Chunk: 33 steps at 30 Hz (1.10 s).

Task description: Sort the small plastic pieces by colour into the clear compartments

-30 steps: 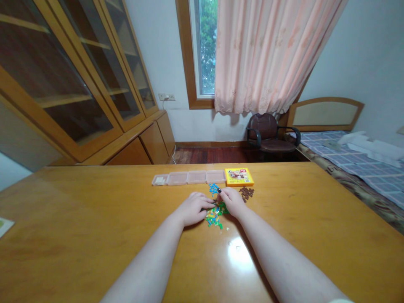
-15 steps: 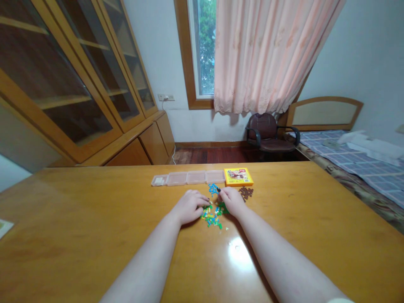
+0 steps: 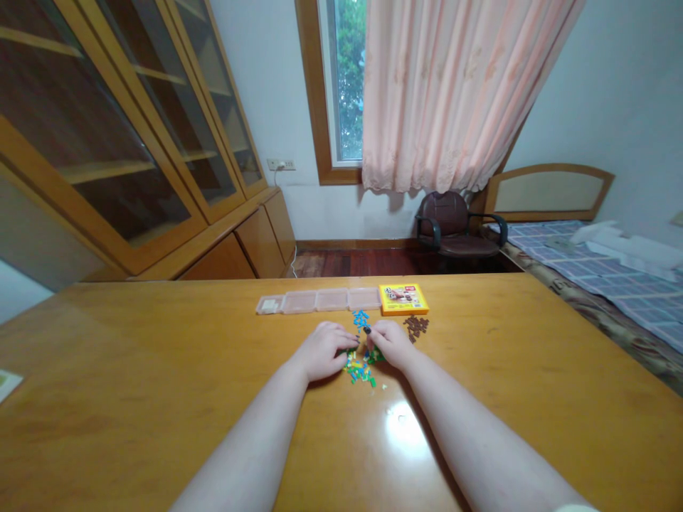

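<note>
Both of my hands rest on a wooden table (image 3: 160, 384) over a small heap of mixed coloured bits (image 3: 361, 370), green, yellow and blue. My left hand (image 3: 325, 348) has its fingers curled at the heap's left edge. My right hand (image 3: 389, 341) is curled at the heap's right edge, its dark-nailed fingertip beside the left hand's fingers. What either hand pinches is too small to make out. A little cluster of blue bits (image 3: 361, 318) lies just beyond the fingers, and a pile of brown bits (image 3: 417, 326) lies to the right.
A clear plastic box with several compartments (image 3: 317, 301) and a yellow packet (image 3: 403, 299) lie at the table's far side. A slip of paper (image 3: 7, 382) lies at the left edge. Beyond stand glass-door cabinets (image 3: 133, 142), a chair (image 3: 453, 226), a curtain and a bed.
Both hands have drawn slightly closer together over the coloured heap, so the fingertips now nearly meet. The arms have otherwise stayed in place.
</note>
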{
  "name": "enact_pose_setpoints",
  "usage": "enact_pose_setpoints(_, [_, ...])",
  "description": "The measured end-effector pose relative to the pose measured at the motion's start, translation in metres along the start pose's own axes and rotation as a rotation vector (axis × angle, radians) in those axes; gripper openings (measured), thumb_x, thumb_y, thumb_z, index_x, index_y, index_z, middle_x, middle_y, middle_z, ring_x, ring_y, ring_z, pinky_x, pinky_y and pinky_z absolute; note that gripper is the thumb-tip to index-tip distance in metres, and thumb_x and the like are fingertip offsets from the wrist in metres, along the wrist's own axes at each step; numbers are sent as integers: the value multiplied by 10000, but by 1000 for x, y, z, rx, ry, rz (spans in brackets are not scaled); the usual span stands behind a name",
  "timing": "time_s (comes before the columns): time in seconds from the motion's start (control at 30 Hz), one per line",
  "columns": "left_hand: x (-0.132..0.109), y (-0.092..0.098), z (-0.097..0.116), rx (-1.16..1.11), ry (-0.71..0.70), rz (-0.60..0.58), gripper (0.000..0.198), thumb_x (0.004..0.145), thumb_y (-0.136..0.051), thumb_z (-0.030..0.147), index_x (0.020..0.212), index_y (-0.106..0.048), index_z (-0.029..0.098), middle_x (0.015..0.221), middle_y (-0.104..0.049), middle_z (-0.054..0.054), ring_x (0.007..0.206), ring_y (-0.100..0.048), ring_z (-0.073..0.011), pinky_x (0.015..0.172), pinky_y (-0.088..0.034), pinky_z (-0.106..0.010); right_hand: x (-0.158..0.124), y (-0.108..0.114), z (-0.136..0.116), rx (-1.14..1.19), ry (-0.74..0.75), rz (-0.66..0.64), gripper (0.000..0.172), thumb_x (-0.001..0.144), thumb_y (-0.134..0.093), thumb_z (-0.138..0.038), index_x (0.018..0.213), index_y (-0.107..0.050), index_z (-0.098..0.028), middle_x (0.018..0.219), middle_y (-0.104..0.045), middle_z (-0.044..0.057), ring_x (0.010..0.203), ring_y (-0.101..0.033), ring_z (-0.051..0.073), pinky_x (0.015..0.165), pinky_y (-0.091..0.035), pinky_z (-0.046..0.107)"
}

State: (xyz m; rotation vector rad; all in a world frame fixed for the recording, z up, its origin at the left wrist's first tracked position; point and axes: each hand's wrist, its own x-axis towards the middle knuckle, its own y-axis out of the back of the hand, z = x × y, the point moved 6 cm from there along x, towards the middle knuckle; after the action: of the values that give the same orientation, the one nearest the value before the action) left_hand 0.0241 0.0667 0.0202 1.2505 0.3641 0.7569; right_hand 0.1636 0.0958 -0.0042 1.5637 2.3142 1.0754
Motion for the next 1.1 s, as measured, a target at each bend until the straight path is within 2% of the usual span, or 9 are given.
enact_pose_setpoints(0.1, [0,-4,1,14,0,-24,366,742,-483,155,1030,-676,271,1027,-703,6,952,-586,-182,888,-373,-349,0,-3,-5,11,20,-36,412,877,-406,-252,538,-625,-168,543,-586,9,587,-538,134,621,-360,234])
enact_pose_setpoints(0.27, [-2,-2,-6,96,68,13,314,762,-476,168,957,-700,269,946,-717,-16,893,-584,-188,855,-377,-356,0,-4,-6,-19,47,-38,361,889,-413,-257,648,-668,-170,635,-628,18,658,-552,143,645,-361,235])
enact_pose_setpoints(0.5, [-2,2,-17,143,191,74,270,757,-495,162,899,-710,240,871,-718,-24,852,-576,-201,809,-392,-358,3,1,3,-143,-42,50,321,909,-414,-288,769,-676,-168,726,-649,48,707,-551,164,654,-355,250])
enact_pose_setpoints(0.63, [-1,-2,-13,66,97,53,309,760,-480,118,905,-712,262,973,-706,3,912,-572,-181,853,-381,-348,1,-2,-7,-60,59,-12,418,926,-371,-318,671,-665,-167,662,-634,40,682,-552,158,668,-370,254])
enact_pose_setpoints(0.8, [-1,-3,-8,36,39,30,372,752,-459,85,938,-712,285,990,-706,13,923,-551,-179,873,-363,-360,-4,-13,-16,174,171,-142,571,929,-313,-493,651,-681,-158,625,-653,43,661,-581,158,685,-405,261])
enact_pose_setpoints(0.93, [0,-1,1,5,-8,-7,376,737,-465,94,929,-714,300,957,-710,20,899,-537,-177,881,-352,-359,-5,-21,-14,234,167,-217,615,903,-318,-576,642,-673,-146,633,-654,40,637,-582,152,679,-417,256])
enact_pose_setpoints(1.1, [1,-2,4,-8,-2,-46,357,725,-482,99,883,-724,309,912,-711,33,876,-549,-172,855,-361,-350,-5,-23,-10,159,112,-248,552,910,-356,-527,691,-685,-142,656,-658,36,620,-566,141,652,-407,240])
